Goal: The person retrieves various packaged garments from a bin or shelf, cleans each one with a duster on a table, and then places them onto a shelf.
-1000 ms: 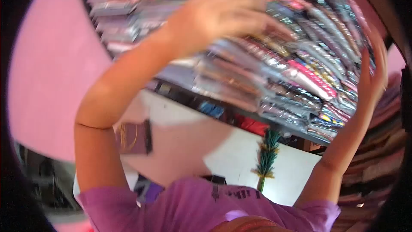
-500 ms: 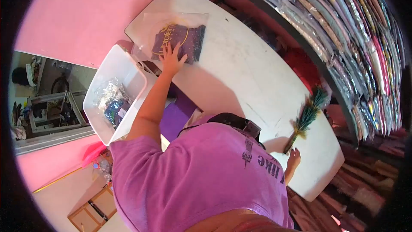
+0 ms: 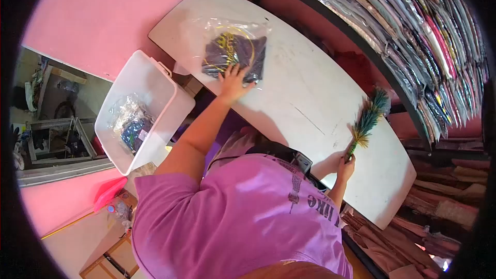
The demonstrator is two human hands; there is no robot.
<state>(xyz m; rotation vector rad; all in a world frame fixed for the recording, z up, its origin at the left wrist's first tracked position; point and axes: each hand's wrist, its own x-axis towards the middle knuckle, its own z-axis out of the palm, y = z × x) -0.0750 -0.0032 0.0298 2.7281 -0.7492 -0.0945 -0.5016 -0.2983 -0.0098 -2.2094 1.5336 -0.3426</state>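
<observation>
My left hand (image 3: pixel 235 83) lies with fingers spread on the near edge of a clear plastic bag (image 3: pixel 243 30). Inside the bag is a folded dark purple cloth item (image 3: pixel 257 54), and yellow lettering is printed on the plastic. At the other end of the white table (image 3: pixel 294 93), my right hand (image 3: pixel 347 167) is closed round the handle of a feather duster (image 3: pixel 369 119) with dark green plumes. The duster slants away from me above the tabletop.
A translucent plastic bin (image 3: pixel 111 134) holding plastic-wrapped items (image 3: pixel 135 126) stands left of the table. A curved rack of many wrapped garments (image 3: pixel 408 31) runs along the far right. Folded brown cloths (image 3: pixel 444 212) are stacked at the lower right.
The bagged cloth has shifted right along the table, with my left hand on its near edge. My right hand has taken hold of the duster's handle.
</observation>
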